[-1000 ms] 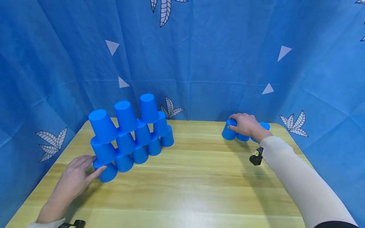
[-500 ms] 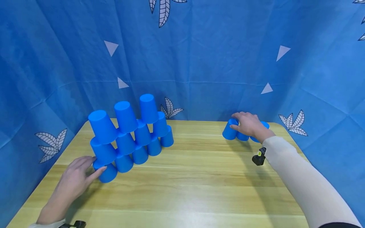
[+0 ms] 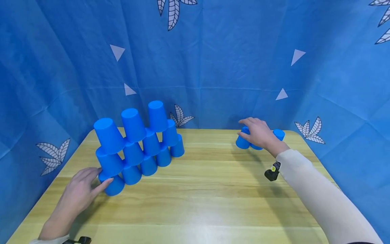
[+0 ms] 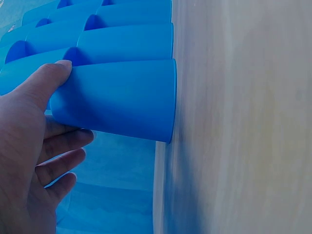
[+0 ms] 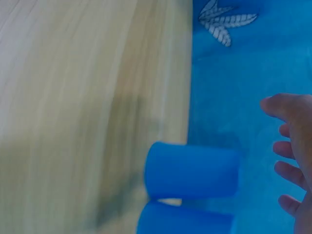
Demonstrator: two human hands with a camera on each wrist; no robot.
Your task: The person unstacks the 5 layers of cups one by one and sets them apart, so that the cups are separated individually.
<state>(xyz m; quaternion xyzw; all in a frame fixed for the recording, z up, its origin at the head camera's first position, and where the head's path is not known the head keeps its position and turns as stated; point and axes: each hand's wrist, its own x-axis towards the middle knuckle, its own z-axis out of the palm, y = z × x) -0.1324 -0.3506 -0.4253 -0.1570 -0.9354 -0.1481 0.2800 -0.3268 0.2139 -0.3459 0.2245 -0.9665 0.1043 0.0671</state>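
Observation:
Upside-down blue cups form a stepped wall at the table's left, with three cups in its top row, among them the nearest top cup (image 3: 108, 135). My left hand (image 3: 80, 191) holds the near end cup (image 3: 115, 187) of the bottom row. In the left wrist view, the thumb is on one side of that cup (image 4: 117, 100) and fingers are on the other. My right hand (image 3: 259, 134) hovers over loose inverted cups at the back right, fingers apart and holding nothing. The right wrist view shows its fingers away from the left cup (image 5: 192, 170) and its neighbour (image 5: 185, 220).
Another blue cup (image 3: 278, 134) stands at the right end of the loose row, partly behind my right wrist. The wooden table (image 3: 198, 189) lies between the two groups. A blue curtain (image 3: 213, 67) with leaf prints hangs behind and at both sides.
My right hand has come off the left loose cup and shifted slightly left, uncovering more of the right-end cup. The left hand and the stack stay as they were.

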